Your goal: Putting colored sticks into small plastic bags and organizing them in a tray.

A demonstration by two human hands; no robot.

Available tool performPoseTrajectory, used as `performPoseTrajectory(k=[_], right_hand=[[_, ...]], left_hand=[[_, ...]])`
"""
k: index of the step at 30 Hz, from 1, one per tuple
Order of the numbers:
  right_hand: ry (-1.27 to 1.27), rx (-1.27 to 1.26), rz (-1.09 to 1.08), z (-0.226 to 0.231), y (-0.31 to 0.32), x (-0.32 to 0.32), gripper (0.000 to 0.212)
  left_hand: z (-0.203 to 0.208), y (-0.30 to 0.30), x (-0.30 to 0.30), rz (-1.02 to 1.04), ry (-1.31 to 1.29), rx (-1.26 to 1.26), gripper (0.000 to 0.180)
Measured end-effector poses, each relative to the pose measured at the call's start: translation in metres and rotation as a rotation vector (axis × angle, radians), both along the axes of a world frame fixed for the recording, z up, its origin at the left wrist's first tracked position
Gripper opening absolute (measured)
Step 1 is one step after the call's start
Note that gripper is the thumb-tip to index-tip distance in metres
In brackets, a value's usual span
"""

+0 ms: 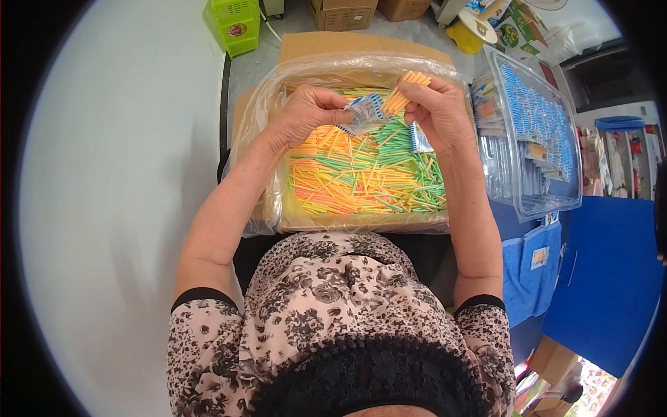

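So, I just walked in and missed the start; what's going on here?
The person's left hand holds a clear, blue-edged packet; the right hand has a bundle of orange-yellow sticks beside it. Below is a plastic-lined box of loose coloured sticks; a clear bin of other packets is to the right.

Brown open cardboard box (299, 45), clear plastic film liner (260, 170): loose heap of thin orange, yellow and green sticks (347, 184) inside. Flat blue surface (505, 217) on right: clear rectangular plastic tub (545, 206). Grey floor (250, 73) behind: brown cardboard carton (344, 15).
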State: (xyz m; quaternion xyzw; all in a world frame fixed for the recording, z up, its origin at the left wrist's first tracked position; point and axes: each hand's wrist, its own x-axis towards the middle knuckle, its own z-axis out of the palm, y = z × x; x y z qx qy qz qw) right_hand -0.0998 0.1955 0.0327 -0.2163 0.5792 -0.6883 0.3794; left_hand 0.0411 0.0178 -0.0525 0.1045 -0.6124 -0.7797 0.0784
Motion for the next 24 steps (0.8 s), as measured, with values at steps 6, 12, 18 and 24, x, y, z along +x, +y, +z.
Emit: performPoseTrajectory(k=[6,12,18,24], right_hand=[[0.106,0.017,0.016,0.0,-0.004,0.003,0.01],[0.378,0.041,0.046,0.01,-0.014,0.012,0.017],[0.557,0.024,0.138,0.009,-0.008,0.006,0.031],[0.691,0.202,0.09,0.025,0.004,0.01,0.039]], left_hand=[[0.005,0.001,-0.002,-0.018,-0.028,-0.004,0.021],[0.002,-0.001,-0.002,-0.053,-0.007,0.098,0.021],[0.007,0.0,-0.003,-0.093,0.012,0.277,0.027],[0.011,0.005,-0.002,-0.127,0.07,0.378,0.034]])
